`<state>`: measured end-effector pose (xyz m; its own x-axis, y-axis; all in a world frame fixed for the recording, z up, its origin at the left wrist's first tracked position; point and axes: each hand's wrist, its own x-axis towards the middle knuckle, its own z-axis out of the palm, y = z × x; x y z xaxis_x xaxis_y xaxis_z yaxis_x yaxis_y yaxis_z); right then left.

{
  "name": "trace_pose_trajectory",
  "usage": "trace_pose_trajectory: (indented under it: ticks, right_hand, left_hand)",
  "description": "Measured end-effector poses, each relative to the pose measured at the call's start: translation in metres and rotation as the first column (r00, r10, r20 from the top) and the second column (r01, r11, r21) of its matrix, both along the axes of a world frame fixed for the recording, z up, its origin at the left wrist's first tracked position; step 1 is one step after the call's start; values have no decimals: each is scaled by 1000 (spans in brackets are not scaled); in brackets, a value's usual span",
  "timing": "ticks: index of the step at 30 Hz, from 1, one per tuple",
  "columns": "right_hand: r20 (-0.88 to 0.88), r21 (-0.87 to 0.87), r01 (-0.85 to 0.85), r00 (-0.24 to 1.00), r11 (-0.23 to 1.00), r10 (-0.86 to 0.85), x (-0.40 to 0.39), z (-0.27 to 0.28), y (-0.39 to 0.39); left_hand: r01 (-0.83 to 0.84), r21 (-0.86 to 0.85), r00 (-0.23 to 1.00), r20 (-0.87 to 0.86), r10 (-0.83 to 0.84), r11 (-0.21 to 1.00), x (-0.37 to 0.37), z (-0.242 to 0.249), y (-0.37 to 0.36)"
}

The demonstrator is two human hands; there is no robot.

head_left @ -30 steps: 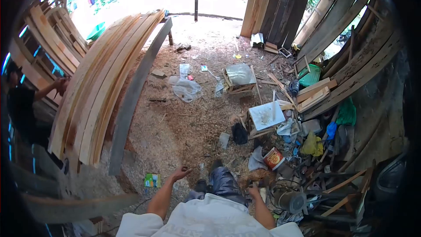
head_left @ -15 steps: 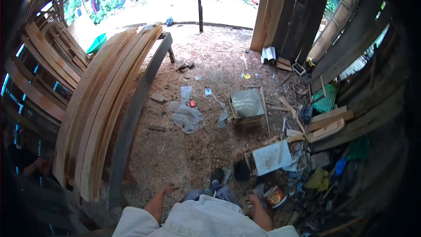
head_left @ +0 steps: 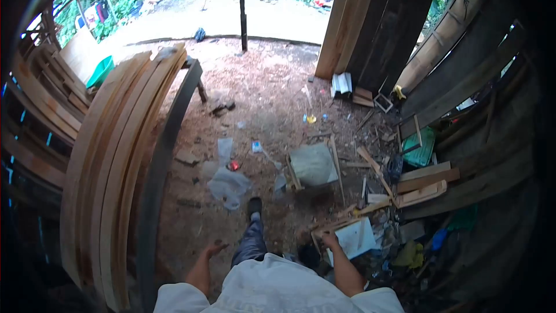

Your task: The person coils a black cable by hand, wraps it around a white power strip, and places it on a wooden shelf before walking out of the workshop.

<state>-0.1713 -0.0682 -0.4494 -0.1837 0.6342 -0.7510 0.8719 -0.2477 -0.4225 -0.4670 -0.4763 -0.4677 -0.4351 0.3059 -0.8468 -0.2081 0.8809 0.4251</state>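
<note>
My left hand (head_left: 216, 248) hangs beside my left leg with its fingers stretched out and nothing in them. Long planks (head_left: 110, 168) lie stacked on a dark-edged bench to the left of it. My right hand (head_left: 330, 239) is in front of my body; its small, dim fingers do not show clearly. In the view it overlaps the edge of a low white-topped wooden piece (head_left: 353, 240), and whether it touches that cannot be told. One shoe (head_left: 255, 206) is forward on the floor, near a clear plastic bag (head_left: 229, 186).
A small stool with a pale top (head_left: 313, 165) stands ahead on the shavings-covered floor. Rubbish and loose boards (head_left: 425, 179) line the right wall, with a green crate (head_left: 418, 146) among them. Tall boards (head_left: 347, 23) lean upright behind. A dark post (head_left: 242, 11) stands at the open front.
I have moved forward, with one leg stepping ahead. My right hand has swung forward to the white-topped piece in the view. The bucket by my right side is out of sight.
</note>
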Motion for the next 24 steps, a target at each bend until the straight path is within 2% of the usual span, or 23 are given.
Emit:
trace_pose_trajectory:
  ticks: [2, 3, 4, 6, 8, 10, 12, 14, 15, 17, 19, 20, 21, 23, 24]
  right_hand:
    - [-3, 78, -116, 993, 990, 117, -2, -63, 32]
    - [2, -10, 40, 999, 999, -39, -16, -53, 38]
    - [21, -100, 198, 980, 975, -197, -29, -42, 40]
    - [6, -77, 164, 986, 983, -164, -36, -78, 54]
    - [-50, -49, 97, 994, 994, -99, -50, -116, 79]
    - [-135, -36, 7, 991, 999, -12, -68, -133, 92]
    - [-74, 5, -2, 997, 1000, 2, -116, -96, 92]
    - [14, 73, -101, 995, 992, 100, -169, -71, 107]
    - [-23, 47, -57, 998, 997, 58, -196, -60, 116]
    - [-81, -16, 39, 996, 999, -40, -243, -23, 125]
    - [-78, -21, 28, 997, 999, -30, -277, -14, 142]
    - [-80, -22, 14, 997, 1000, -16, -297, -13, 154]
    - [-74, -42, -23, 997, 999, 20, -315, -11, 165]
    - [-68, -78, -95, 994, 992, 90, -343, -15, 192]
    - [-53, -73, -153, 987, 986, 149, -350, -35, 208]
  left_hand:
    - [16, -84, 996, 84, -9, 996, -40, 19, 22]
    - [29, -134, 991, 132, -11, 991, -59, 31, 30]
    - [73, -117, 985, 164, -53, 991, -86, 9, 31]
    - [155, -73, 964, 228, -134, 985, -140, -32, 43]
    - [133, -1, 989, 64, -132, 991, -186, -19, 83]
    - [118, 318, 992, -68, -102, 941, -234, -53, 115]
    - [57, 297, 990, -140, -16, 953, -264, -23, 162]
    - [10, 248, 999, -49, 3, 969, -287, 40, 213]
    - [18, 259, 999, -44, -7, 966, -300, 47, 231]
    - [43, 275, 999, -24, -38, 960, -319, 51, 253]
    - [22, 257, 1000, 0, -23, 966, -335, 45, 269]
    - [5, 249, 1000, 7, -7, 968, -344, 38, 274]
    - [1, 288, 999, -39, 10, 958, -354, 5, 271]
    - [-38, 236, 999, -16, 43, 971, -373, 1, 272]
    - [-54, 212, 998, -6, 56, 976, -385, -2, 275]
